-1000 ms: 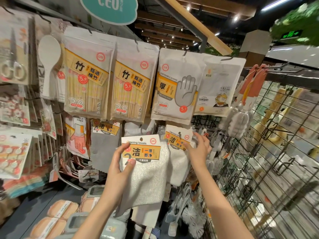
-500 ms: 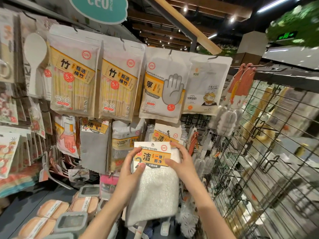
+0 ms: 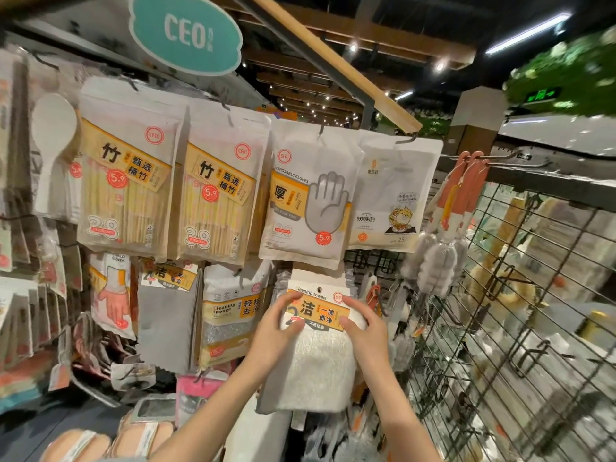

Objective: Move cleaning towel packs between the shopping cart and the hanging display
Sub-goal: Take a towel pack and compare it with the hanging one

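We see one towel pack (image 3: 320, 345) held up at the lower row of the hanging display (image 3: 520, 328), under one glove pack (image 3: 308, 195); left hand (image 3: 276, 331) and right hand (image 3: 363, 328) each pinch its card edge, two chopstick packs (image 3: 213, 201) upper left
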